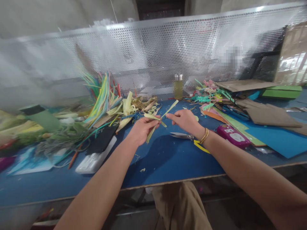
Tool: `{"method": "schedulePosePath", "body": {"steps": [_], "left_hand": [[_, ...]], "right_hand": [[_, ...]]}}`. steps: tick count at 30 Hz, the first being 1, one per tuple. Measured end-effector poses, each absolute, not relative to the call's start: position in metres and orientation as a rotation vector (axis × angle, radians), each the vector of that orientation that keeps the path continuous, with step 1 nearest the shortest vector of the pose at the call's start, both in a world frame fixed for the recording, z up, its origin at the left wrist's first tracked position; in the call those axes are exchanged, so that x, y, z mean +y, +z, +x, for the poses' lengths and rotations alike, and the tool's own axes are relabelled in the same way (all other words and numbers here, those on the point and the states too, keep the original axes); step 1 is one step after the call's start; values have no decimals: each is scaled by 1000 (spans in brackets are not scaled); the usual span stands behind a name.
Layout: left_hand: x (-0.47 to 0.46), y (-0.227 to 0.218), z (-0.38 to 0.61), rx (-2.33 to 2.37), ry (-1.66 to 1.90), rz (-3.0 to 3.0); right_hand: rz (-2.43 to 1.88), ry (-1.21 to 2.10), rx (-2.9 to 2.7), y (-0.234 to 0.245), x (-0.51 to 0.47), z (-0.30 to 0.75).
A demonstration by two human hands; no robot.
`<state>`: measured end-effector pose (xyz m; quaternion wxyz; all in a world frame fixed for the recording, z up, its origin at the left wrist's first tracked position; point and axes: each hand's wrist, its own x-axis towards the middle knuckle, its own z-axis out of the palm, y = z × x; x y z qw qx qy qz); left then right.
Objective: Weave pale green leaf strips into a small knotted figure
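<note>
My left hand (141, 129) pinches a few pale yellow-green corn husk strips (171, 108) where they cross, their ends spreading out on several sides. Close on the right is my right hand (186, 120), wearing a gold bracelet; its thumb and forefinger come together by the strips, and anything between them is too small to make out. Below the right hand lie scissors (181, 135) with yellow handles, partly hidden by the wrist. Behind my left hand a pile of dried corn husks (128, 107) rests on the blue table (165, 163).
A bundle of coloured strips (102, 99) stands at the back left, near a black phone (102, 140) and a white box (96, 159). A lidded bottle (178, 88) stands by the perforated metal screen (153, 54). To the right are a purple case (232, 135), cardboard (271, 115) and coloured paper.
</note>
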<state>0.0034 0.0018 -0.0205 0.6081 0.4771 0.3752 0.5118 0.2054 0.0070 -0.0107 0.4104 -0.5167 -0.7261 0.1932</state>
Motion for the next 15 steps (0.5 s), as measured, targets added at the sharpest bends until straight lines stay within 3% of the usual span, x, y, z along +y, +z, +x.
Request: {"method": "schedulePosePath", "body": {"steps": [5, 11, 15], "left_hand": [[2, -26, 7, 917, 1147, 1254], [-1, -31, 14, 956, 1113, 1344], [0, -28, 13, 902, 1149, 1162]], "right_hand": [[-987, 186, -1939, -8, -4, 192], [-962, 222, -1982, -13, -6, 183], [-977, 418, -1728, -16, 1, 186]]}}
